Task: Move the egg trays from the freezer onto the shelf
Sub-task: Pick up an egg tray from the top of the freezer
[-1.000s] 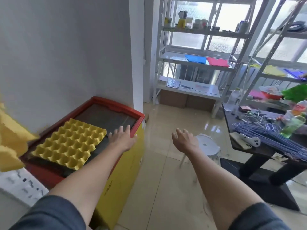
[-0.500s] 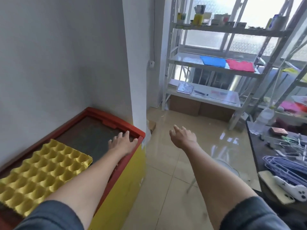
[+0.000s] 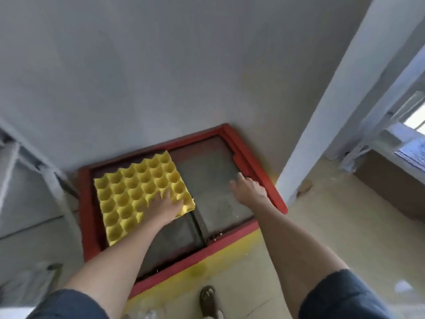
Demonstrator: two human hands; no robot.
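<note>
A yellow egg tray (image 3: 135, 189) lies on the left half of the glass lid of a chest freezer with a red rim (image 3: 250, 166) and yellow body. My left hand (image 3: 164, 207) rests flat on the tray's near right corner, fingers spread. My right hand (image 3: 249, 187) reaches over the lid's right pane, fingertips at the red rim's handle, holding nothing. Whether the left hand grips the tray I cannot tell; it looks laid on top.
A grey wall stands behind the freezer and a white pillar (image 3: 322, 125) to its right. A metal shelf frame (image 3: 53, 180) is at the left. My sandalled foot (image 3: 208, 300) is on the tiled floor by the freezer front.
The view swung left and down onto the freezer. My left hand moved from the rim onto the egg tray. My right hand came in from over the floor to the lid's right side.
</note>
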